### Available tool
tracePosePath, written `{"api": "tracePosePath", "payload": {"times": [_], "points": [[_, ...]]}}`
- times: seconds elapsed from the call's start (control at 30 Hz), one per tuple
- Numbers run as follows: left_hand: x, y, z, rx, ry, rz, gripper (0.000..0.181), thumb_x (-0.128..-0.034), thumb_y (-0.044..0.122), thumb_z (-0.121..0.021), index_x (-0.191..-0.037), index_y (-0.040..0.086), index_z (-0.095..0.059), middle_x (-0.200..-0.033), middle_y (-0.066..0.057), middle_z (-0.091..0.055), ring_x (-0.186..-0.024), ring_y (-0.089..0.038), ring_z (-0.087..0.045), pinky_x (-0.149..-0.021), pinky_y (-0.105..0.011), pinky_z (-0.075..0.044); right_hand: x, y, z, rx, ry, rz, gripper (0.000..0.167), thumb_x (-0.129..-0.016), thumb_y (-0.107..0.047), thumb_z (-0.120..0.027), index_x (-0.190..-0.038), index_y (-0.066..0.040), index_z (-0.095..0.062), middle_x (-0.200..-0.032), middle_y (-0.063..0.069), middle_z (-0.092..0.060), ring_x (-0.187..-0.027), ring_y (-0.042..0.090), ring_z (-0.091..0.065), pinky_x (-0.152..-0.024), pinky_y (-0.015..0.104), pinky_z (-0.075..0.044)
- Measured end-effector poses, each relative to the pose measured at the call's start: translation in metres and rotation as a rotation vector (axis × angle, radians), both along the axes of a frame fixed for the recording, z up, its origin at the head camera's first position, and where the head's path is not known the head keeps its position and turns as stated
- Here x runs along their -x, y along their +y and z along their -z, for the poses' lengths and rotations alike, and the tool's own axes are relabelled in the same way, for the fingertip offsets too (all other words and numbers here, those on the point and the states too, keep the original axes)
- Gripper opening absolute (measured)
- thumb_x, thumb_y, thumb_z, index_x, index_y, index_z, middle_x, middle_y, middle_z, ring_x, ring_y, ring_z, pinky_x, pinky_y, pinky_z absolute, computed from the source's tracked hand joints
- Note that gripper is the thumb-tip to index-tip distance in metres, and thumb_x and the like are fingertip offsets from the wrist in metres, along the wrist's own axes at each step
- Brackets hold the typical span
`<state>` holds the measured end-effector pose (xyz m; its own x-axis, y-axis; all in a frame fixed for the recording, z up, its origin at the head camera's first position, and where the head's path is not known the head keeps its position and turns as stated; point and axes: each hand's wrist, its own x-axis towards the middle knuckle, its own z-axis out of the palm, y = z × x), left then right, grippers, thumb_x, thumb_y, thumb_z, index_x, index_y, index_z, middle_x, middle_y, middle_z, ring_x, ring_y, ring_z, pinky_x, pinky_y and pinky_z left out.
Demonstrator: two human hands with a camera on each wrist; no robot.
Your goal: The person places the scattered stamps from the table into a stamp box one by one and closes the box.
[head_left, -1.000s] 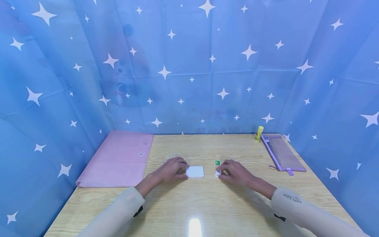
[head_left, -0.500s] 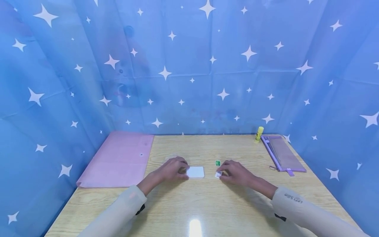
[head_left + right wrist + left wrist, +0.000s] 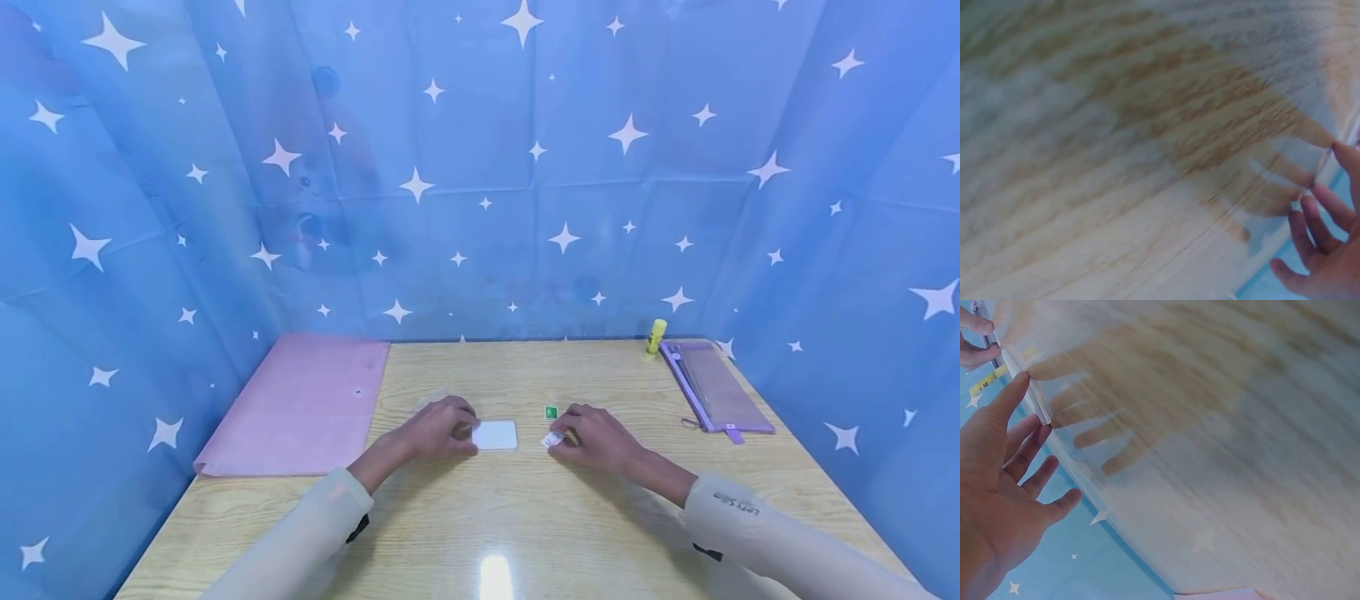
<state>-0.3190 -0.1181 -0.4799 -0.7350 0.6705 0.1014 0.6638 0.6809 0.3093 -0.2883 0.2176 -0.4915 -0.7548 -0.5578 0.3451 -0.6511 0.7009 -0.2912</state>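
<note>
Near the table's middle lies a white rectangular card (image 3: pixel 496 435) with rounded corners. My left hand (image 3: pixel 442 429) holds its left end between thumb and fingertips; in the left wrist view the white card (image 3: pixel 1036 403) shows some thickness. To the right, my right hand (image 3: pixel 600 437) pinches a small printed white piece (image 3: pixel 552 439), which sits turned at an angle. Only a thin edge of that small piece (image 3: pixel 1322 161) shows in the right wrist view. Just behind it a small green square (image 3: pixel 551 412) with a white border, stamp-like, lies flat on the table.
A pink folder (image 3: pixel 307 404) covers the table's left side. At the back right stand a yellow glue stick (image 3: pixel 656 337) and, lying beside it, a purple zip pouch (image 3: pixel 716 387). A blue star-patterned curtain (image 3: pixel 480 167) encloses the wooden table (image 3: pixel 465 508).
Between my right fingers, the small printed piece has turned from straight to slanted and shifted slightly left. My left hand and the white card have stayed in place.
</note>
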Motion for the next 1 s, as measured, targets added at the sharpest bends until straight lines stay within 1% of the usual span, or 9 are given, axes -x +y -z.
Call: {"api": "tracePosePath", "payload": {"times": [0.1,0.17,0.3,0.4,0.57,0.63,0.7,0.8,1.0], "points": [[0.001,0.0,0.0,0.004,-0.001,0.0,0.044,-0.0896,0.035,-0.083,-0.126,0.012,-0.075,-0.131,-0.006,-0.066,-0.128,-0.025,-0.057,-0.11,-0.042,-0.046,0.0,0.0,-0.001,0.006,0.005,0.004,0.025,-0.088,-0.031,-0.085,-0.101,-0.011,-0.079,-0.092,-0.001,-0.07,-0.073,0.006,-0.055,-0.063,0.024,-0.048],[0.001,0.0,0.0,0.005,-0.003,0.002,0.044,-0.0894,0.035,-0.083,-0.126,0.011,-0.075,-0.131,-0.006,-0.067,-0.128,-0.026,-0.057,-0.11,-0.043,-0.046,-0.001,0.0,-0.002,0.005,-0.002,0.001,0.026,-0.088,-0.031,-0.085,-0.103,-0.01,-0.079,-0.093,0.0,-0.07,-0.072,0.006,-0.053,-0.062,0.023,-0.047],[0.002,0.0,-0.001,0.013,0.003,0.004,0.044,-0.089,0.035,-0.083,-0.125,0.011,-0.075,-0.13,-0.006,-0.067,-0.127,-0.026,-0.058,-0.109,-0.043,-0.047,-0.001,0.001,-0.005,0.006,-0.049,-0.022,0.03,-0.09,-0.028,-0.083,-0.11,-0.006,-0.078,-0.1,0.005,-0.07,-0.072,0.008,-0.053,-0.06,0.023,-0.044],[0.002,0.0,-0.002,0.026,0.017,0.009,0.044,-0.0889,0.036,-0.084,-0.124,0.011,-0.076,-0.129,-0.006,-0.067,-0.125,-0.025,-0.059,-0.108,-0.043,-0.047,-0.001,0.002,-0.007,0.006,-0.08,-0.033,0.03,-0.091,-0.026,-0.082,-0.112,-0.006,-0.078,-0.102,0.007,-0.071,-0.071,0.008,-0.052,-0.058,0.022,-0.043],[0.003,0.002,-0.003,0.037,0.017,0.009,0.044,-0.0895,0.037,-0.083,-0.125,0.011,-0.076,-0.129,-0.005,-0.067,-0.126,-0.025,-0.059,-0.108,-0.043,-0.047,-0.002,0.002,-0.006,0.011,-0.119,-0.01,0.027,-0.091,-0.024,-0.082,-0.111,-0.007,-0.079,-0.102,0.006,-0.071,-0.071,0.006,-0.05,-0.059,0.022,-0.042],[0.003,0.002,-0.005,0.039,0.008,0.004,0.044,-0.0898,0.037,-0.083,-0.125,0.011,-0.076,-0.13,-0.005,-0.067,-0.127,-0.025,-0.058,-0.108,-0.043,-0.047,-0.003,0.002,-0.006,0.019,-0.126,-0.004,0.025,-0.091,-0.023,-0.082,-0.11,-0.008,-0.08,-0.103,0.006,-0.071,-0.073,0.008,-0.053,-0.06,0.023,-0.044],[0.003,0.002,-0.005,0.043,0.0,0.002,0.044,-0.0898,0.037,-0.083,-0.125,0.011,-0.076,-0.131,-0.005,-0.067,-0.128,-0.025,-0.058,-0.109,-0.043,-0.047,-0.004,0.001,-0.006,0.024,-0.122,-0.002,0.023,-0.091,-0.021,-0.082,-0.109,-0.008,-0.08,-0.103,0.006,-0.072,-0.078,0.012,-0.059,-0.063,0.025,-0.047],[0.003,0.003,-0.005,0.049,0.002,0.003,0.045,-0.0895,0.038,-0.083,-0.125,0.011,-0.076,-0.131,-0.005,-0.067,-0.127,-0.025,-0.058,-0.108,-0.043,-0.047,-0.006,0.0,-0.007,0.025,-0.116,0.004,0.02,-0.091,-0.019,-0.082,-0.108,-0.009,-0.08,-0.103,0.006,-0.072,-0.082,0.015,-0.062,-0.064,0.026,-0.049],[0.002,0.003,-0.006,0.054,0.013,0.005,0.044,-0.0891,0.036,-0.083,-0.124,0.011,-0.076,-0.13,-0.005,-0.068,-0.125,-0.025,-0.06,-0.108,-0.042,-0.048,-0.011,-0.002,-0.005,0.043,-0.101,0.044,0.019,-0.09,-0.017,-0.083,-0.106,-0.009,-0.08,-0.103,0.005,-0.072,-0.084,0.017,-0.062,-0.065,0.026,-0.05]]}}
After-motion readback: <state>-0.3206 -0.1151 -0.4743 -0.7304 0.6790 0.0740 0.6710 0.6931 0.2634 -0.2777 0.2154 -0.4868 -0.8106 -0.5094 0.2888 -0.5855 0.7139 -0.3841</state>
